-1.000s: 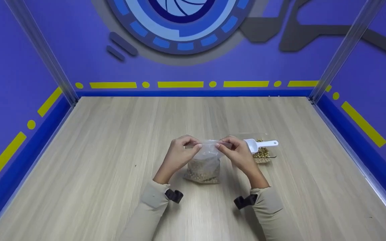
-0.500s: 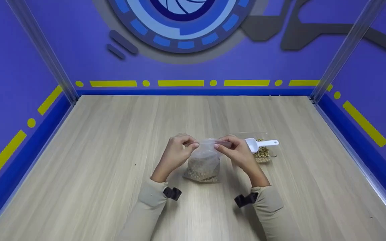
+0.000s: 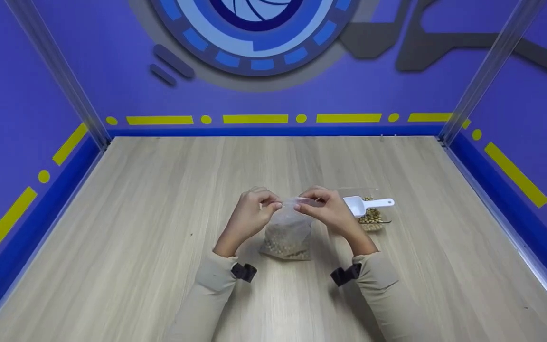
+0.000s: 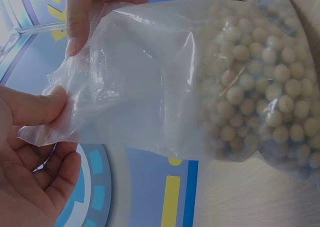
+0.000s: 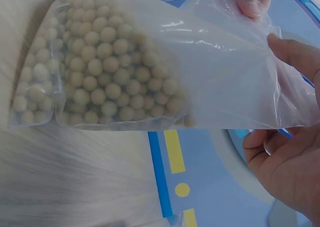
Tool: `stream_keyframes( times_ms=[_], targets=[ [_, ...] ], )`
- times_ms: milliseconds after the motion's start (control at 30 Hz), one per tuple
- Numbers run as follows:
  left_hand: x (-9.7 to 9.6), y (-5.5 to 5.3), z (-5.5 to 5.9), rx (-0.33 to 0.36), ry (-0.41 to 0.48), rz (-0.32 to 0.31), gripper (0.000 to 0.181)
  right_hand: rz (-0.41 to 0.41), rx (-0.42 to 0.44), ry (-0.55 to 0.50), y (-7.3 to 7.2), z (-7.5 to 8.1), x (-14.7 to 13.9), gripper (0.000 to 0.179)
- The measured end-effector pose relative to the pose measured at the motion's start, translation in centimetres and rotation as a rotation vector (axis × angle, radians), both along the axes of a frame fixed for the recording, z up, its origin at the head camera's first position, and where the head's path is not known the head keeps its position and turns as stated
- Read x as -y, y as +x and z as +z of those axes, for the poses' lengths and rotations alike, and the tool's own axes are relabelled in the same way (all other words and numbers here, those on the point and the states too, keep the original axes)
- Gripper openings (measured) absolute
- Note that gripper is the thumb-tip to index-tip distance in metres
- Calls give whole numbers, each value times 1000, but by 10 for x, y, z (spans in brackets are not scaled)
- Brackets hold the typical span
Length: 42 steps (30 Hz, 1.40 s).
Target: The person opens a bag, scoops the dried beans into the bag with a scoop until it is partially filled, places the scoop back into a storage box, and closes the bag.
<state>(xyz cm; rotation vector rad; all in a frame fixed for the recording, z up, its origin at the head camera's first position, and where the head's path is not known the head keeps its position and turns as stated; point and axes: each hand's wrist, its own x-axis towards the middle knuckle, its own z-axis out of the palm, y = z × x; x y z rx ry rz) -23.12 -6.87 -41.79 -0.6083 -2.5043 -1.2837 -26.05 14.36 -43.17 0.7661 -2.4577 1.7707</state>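
We see the left hand [image 3: 249,216] and the right hand [image 3: 330,211] raised side by side over the middle of the desk [image 3: 136,228], each pinching the top edge of a clear plastic bag [image 3: 288,232] between thumb and curled fingers. The left grip closes on the bag's left upper corner, the right grip on its upper edge just beside it, so both hands are nearly touching. The bag hangs upright with its bottom resting on the desk, and its lower half is packed with round pale beans [image 4: 255,82]; the upper part is empty, crumpled film. In the wrist views we can make out the thumb [image 4: 35,107] pressing the film flat. Just right of the right hand stands a clear container [image 3: 373,219] holding more beans, with a white scoop [image 3: 366,205] lying across it.
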Motion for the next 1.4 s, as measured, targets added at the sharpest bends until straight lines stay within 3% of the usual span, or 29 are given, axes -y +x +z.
stream_keyframes(
  times_ms=[200, 467, 700, 1000, 1400],
  targets=[
    [-1, -1, 1, -9, -20, -12, 7, 19, 4, 45, -1, 5, 3, 14],
    [0, -2, 2, -28, -36, -24, 6, 29, 15, 16, -2, 4, 6, 13],
    [0, -3, 2, -42, -46, -22, 6, 35, -30, 18, -2, 5, 6, 12],
    [1, -3, 3, -38, -54, -9, 6, 2, -40, 39, -2, 6, 3, 10],
    [3, -3, 4, -21, -63, -3, 8, 1, -167, 168, -3, 12, -5, 9]
  ],
)
